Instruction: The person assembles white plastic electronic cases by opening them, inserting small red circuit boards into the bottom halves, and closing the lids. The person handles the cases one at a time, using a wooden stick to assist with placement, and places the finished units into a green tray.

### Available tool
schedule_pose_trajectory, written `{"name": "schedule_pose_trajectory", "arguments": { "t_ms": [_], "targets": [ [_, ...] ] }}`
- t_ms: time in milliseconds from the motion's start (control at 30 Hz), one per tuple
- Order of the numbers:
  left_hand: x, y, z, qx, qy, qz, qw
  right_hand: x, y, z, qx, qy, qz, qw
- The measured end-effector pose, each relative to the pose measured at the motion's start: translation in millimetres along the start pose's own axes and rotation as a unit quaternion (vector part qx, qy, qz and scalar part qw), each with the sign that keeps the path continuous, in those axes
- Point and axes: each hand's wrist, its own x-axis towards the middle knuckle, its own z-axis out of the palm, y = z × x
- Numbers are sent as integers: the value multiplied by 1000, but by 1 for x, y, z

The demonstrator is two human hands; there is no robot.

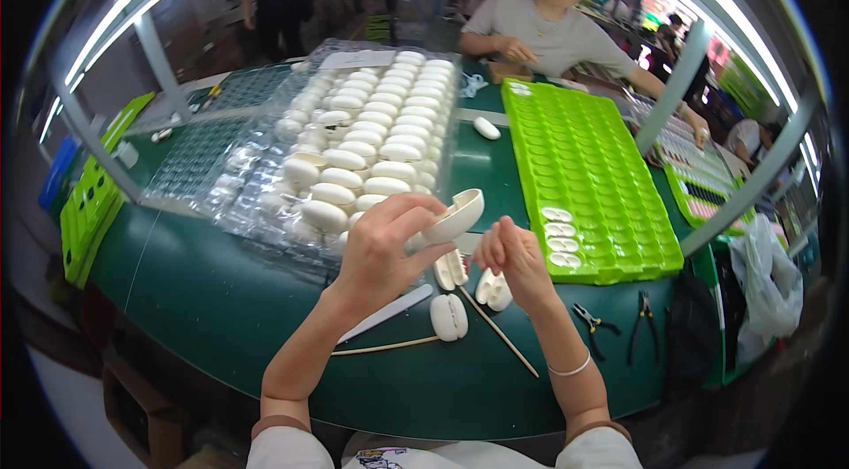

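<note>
Left hand gripping a white, oval, hollow shell as right hand hovers beside it

The left hand's fingers are pinching the shell at its left end, the thumb lying underneath, while the rounded right end is projecting beyond the fingertips. The shell is tilting upward to the right, its hollow side showing. The right hand is hovering just to the right of the shell and slightly below it, its fingers curling inward; whether they are closing on anything small, I cannot tell. Below the hands, a rounded, grooved white piece and a thin, pale wooden stick are resting on the dark green table. A bright green moulded tray with oval hollows is lying to the right, and rows of white oval shells are standing in clear plastic packing on the left
</note>
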Motion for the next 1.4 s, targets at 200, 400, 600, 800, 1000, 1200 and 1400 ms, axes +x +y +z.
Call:
{"name": "schedule_pose_trajectory", "arguments": {
  "t_ms": [200,400,600,800,1000,1200,1400],
  "targets": [
    [5,-40,-61,81,171,9,982,-12,-13,30,-30,-24,9,999],
    [-21,-136,-162,105,301,-239,917,-43,-6,75,-82,-193,105,972],
    [-96,-248,-243,261,259,-290,884,-85,71,139,-328,-421,-87,841],
    [-132,-301,-270,193,208,-362,888,-88,78,144,-407,-429,-99,801],
    [-131,-315,-261,10,280,-400,873,-83,79,149,-417,-411,-54,809],
    [-120,-337,-260,-19,303,-402,864,-83,81,151,-422,-398,-41,813],
    [-87,-369,-274,189,219,-340,895,-81,83,151,-412,-405,-30,816]
  ]
}}
